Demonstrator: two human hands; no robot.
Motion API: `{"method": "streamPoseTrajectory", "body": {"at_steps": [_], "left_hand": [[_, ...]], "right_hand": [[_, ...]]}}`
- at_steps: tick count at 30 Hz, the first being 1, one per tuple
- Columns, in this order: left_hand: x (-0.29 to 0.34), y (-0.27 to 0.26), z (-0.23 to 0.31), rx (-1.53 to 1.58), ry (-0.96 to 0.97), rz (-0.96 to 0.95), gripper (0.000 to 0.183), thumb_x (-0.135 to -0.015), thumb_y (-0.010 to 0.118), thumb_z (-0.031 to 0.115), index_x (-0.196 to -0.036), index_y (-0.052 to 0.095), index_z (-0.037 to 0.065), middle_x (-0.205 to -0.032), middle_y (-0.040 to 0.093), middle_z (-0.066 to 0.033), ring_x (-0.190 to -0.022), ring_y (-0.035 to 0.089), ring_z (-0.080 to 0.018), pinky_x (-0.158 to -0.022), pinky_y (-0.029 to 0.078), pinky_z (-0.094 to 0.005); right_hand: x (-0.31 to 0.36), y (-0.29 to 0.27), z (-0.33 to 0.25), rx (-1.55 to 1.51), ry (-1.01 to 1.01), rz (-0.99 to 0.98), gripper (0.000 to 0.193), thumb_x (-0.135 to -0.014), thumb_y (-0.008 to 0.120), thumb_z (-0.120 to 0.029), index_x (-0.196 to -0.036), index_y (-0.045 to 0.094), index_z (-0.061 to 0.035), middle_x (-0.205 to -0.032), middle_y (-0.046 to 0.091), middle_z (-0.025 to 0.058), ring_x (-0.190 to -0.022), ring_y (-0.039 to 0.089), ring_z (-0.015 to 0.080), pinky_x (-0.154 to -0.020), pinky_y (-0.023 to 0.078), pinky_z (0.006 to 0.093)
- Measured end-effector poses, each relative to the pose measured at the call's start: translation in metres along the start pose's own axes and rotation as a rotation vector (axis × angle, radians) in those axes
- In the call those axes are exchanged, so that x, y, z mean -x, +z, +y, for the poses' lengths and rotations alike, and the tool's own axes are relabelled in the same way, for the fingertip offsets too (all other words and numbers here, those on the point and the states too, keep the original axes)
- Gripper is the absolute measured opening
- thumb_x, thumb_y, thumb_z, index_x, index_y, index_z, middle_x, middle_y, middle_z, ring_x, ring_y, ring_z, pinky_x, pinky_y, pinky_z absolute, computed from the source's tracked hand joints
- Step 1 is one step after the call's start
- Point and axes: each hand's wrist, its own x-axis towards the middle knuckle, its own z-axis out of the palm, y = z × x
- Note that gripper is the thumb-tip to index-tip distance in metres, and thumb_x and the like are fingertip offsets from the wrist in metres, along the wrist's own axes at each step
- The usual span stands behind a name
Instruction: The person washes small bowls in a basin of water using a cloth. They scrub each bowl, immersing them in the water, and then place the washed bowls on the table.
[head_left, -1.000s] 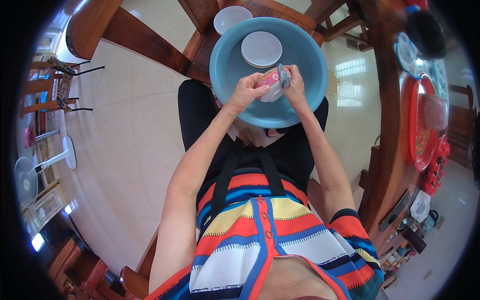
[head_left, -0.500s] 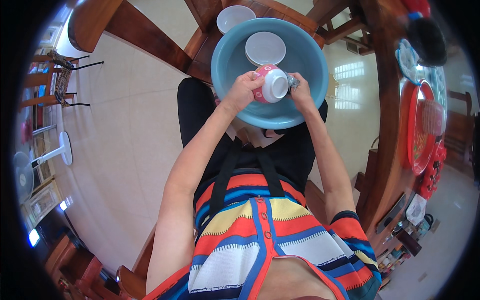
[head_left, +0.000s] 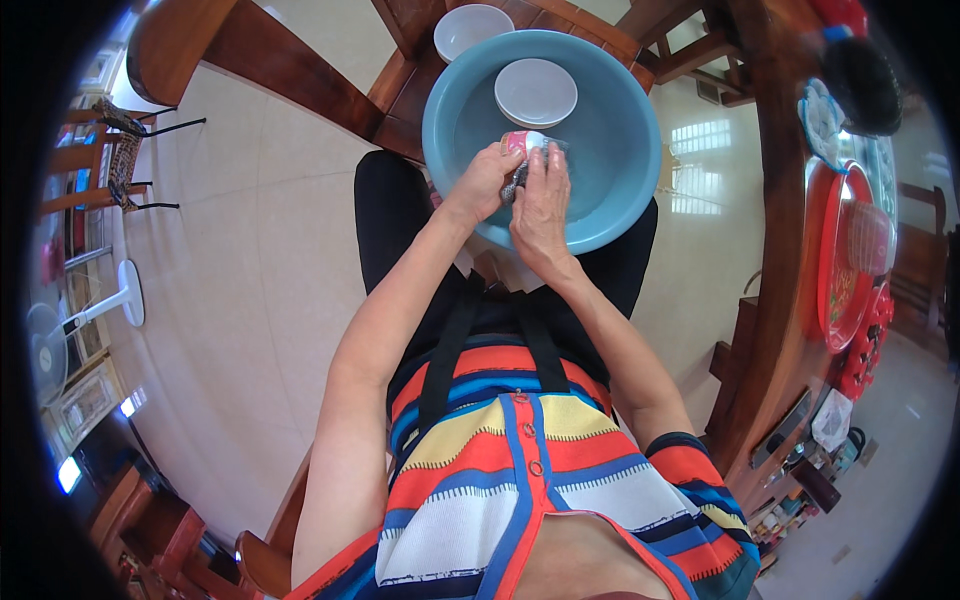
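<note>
My left hand [head_left: 487, 180] grips a pink and white bowl [head_left: 516, 142] by its side, over the near part of a blue basin [head_left: 612, 228]. Across the bowl lies my right hand [head_left: 543, 210], pressing a grey cloth-like scrubber [head_left: 556, 146] onto it; the fingers cover most of the bowl's base. Some of the scrubber hangs out below, between the two hands. Inside the basin, beyond my hands, sit stacked white bowls [head_left: 536, 90]. The basin seems to hold some water.
A white bowl [head_left: 472, 30] stands behind the basin on a wooden chair [head_left: 398, 112]. To the right runs a wooden table [head_left: 790, 290] carrying a red tray [head_left: 842, 300] and a clear plastic container [head_left: 868, 238]. A white fan [head_left: 128, 295] is at the far left.
My right hand has moved left, from the bowl's side to over its base, taking the scrubber along. The bowl has tilted and is now mostly covered.
</note>
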Motion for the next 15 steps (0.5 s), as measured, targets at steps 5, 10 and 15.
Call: {"method": "streamPoseTrajectory", "body": {"at_steps": [5,10,15], "left_hand": [[0.003,0.006,0.003,-0.044,-0.078,-0.049,0.027,-0.094,0.047,0.017,-0.117,0.048,0.003,-0.106,0.057,-0.0053,-0.095,0.058,-0.0142,-0.081,0.049,-0.0319],[0.004,0.008,-0.005,-0.072,-0.023,-0.128,0.024,-0.093,0.049,0.017,-0.115,0.049,0.006,-0.101,0.057,-0.0029,-0.089,0.059,-0.0119,-0.075,0.051,-0.0315],[0.004,0.010,0.000,-0.160,-0.077,-0.108,0.023,-0.093,0.050,0.014,-0.113,0.050,0.005,-0.101,0.057,-0.0034,-0.089,0.059,-0.0114,-0.077,0.051,-0.0307]], "right_hand": [[-0.026,-0.002,0.035,-0.101,-0.012,-0.061,0.042,-0.084,0.046,-0.009,-0.125,0.044,0.0008,-0.133,0.038,0.0216,-0.124,0.035,0.0384,-0.103,0.027,0.0449],[-0.060,-0.022,0.066,-0.391,0.617,-0.310,0.035,-0.090,0.044,-0.025,-0.108,0.059,0.0005,-0.112,0.057,0.0193,-0.101,0.056,0.0310,-0.087,0.044,0.0372],[-0.041,-0.015,0.038,-0.241,0.078,-0.031,0.030,-0.086,0.049,-0.020,-0.106,0.062,-0.0019,-0.117,0.055,0.0171,-0.109,0.052,0.0318,-0.093,0.040,0.0378]]}}
